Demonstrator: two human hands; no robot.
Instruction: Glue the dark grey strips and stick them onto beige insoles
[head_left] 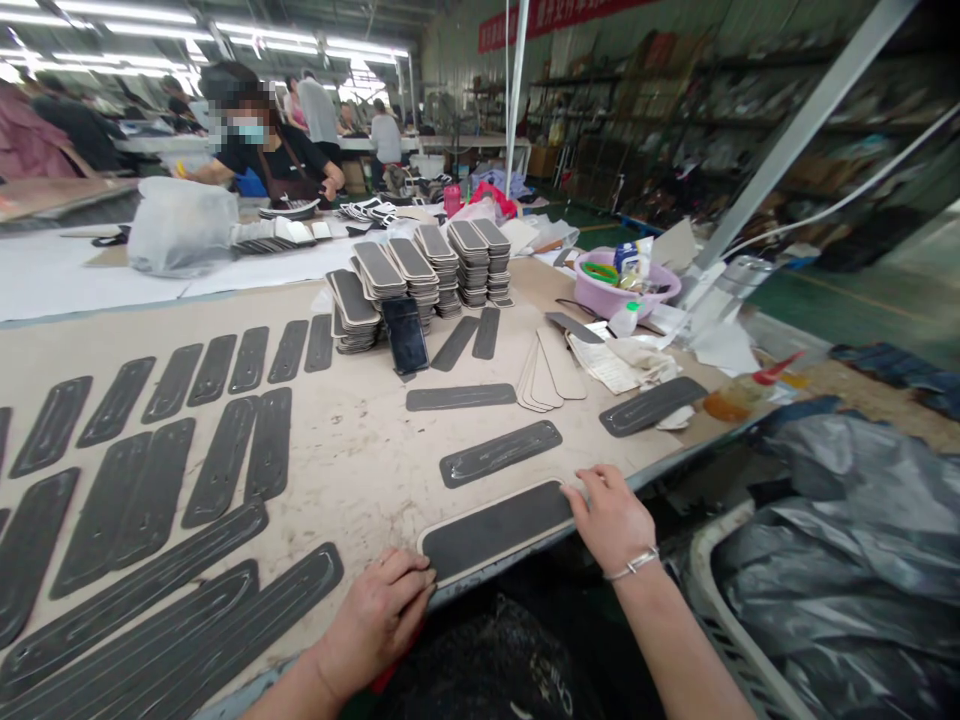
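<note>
A long dark grey insole strip with a pale tan border (495, 530) lies at the near edge of the worktable (360, 450). My left hand (382, 610) grips its left end with curled fingers. My right hand (611, 515), with a thin bracelet on the wrist, presses on its right end, fingers bent over the edge. Two more dark strips (499, 452) (651, 405) lie just beyond it. A fan of tan backing pieces (551, 370) lies farther back.
Many dark strips (150, 490) lie in rows across the left of the table. Stacks of finished pieces (420, 275) stand at the back with a phone (405, 335) leaning on them. A pink basin (622, 285) sits at the right. A grey plastic-lined bin (840, 560) stands beside me. A masked person (277, 155) works opposite.
</note>
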